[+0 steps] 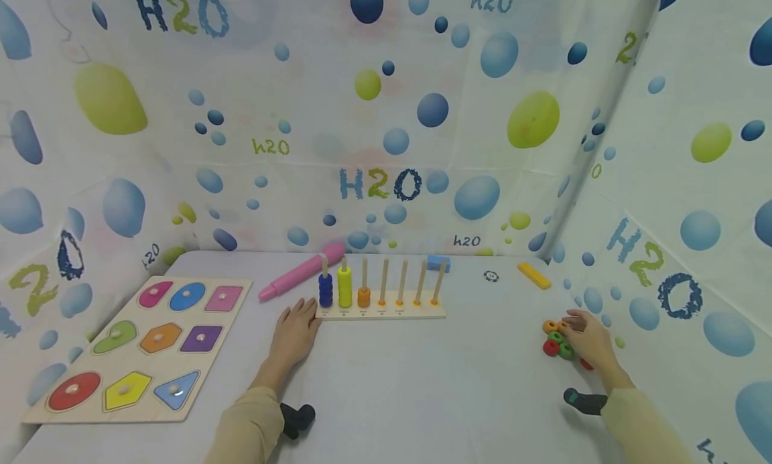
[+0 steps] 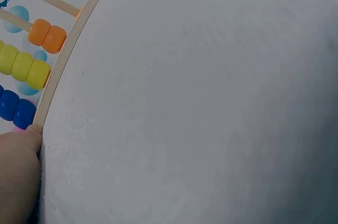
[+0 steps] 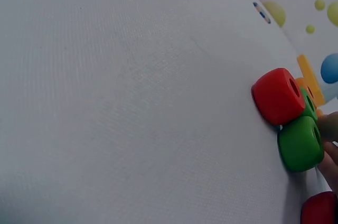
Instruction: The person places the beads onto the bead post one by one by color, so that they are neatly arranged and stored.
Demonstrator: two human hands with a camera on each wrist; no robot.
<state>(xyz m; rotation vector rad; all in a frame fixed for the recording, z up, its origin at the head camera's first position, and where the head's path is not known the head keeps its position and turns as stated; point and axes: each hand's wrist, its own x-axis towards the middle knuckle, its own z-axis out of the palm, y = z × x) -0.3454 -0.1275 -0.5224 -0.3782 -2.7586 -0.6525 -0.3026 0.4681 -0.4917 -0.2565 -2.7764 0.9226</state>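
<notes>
My left hand (image 1: pixel 295 326) rests on the table against the left end of a wooden peg stand (image 1: pixel 386 310), fingers fairly straight; its thumb (image 2: pixel 24 145) touches the base corner in the left wrist view. Blue beads (image 1: pixel 326 291), yellow beads (image 1: pixel 344 286) and two orange beads (image 2: pixel 47 36) fill the first three pegs; the other pegs are bare. At the right, my right hand (image 1: pixel 590 340) pinches an orange bead (image 1: pixel 563 326) at the edge of a small pile. Green beads (image 3: pixel 301 143), a red bead (image 3: pixel 278 96) and another orange bead (image 1: pixel 549 326) lie beside it. A second red bead (image 1: pixel 586 364) is partly under the hand.
A wooden shape puzzle board (image 1: pixel 141 350) with knobbed pieces lies at the left. Behind the stand are a pink stick-like toy (image 1: pixel 301 273) and a blue block (image 1: pixel 438 263). A yellow block (image 1: pixel 534 275) lies at the back right. Patterned cloth walls (image 1: pixel 386 135) surround the table.
</notes>
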